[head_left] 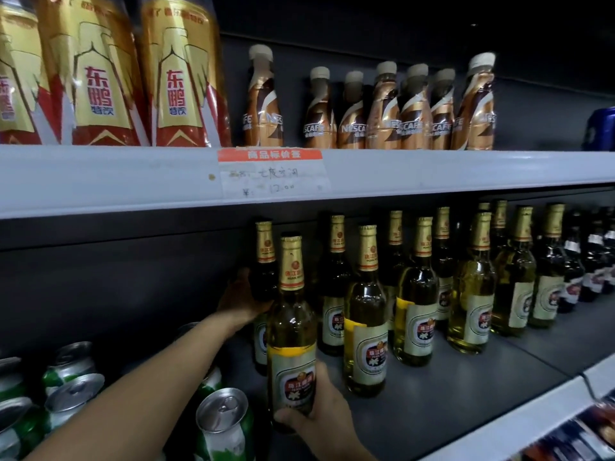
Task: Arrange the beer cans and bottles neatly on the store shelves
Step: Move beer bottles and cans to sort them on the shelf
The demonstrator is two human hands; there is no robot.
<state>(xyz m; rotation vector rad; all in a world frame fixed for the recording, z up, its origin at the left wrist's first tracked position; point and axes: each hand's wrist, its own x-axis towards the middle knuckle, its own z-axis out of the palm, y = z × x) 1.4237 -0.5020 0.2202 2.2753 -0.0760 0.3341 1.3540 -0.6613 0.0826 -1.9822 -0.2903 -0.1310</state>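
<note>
Mid-placement: my right hand [324, 414] grips front beer bottle [292, 331] at its base, left of the bottle row [416, 287]; left hand [243, 299] holds rear bottle [264, 261] just behind; next, I'd align both.

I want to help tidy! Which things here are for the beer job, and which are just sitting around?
For the job:
beer bottles, two held by the left hand and right hand
green beer cans

Just sitting there:
coffee bottles
gold drink bottles
price tag
</note>
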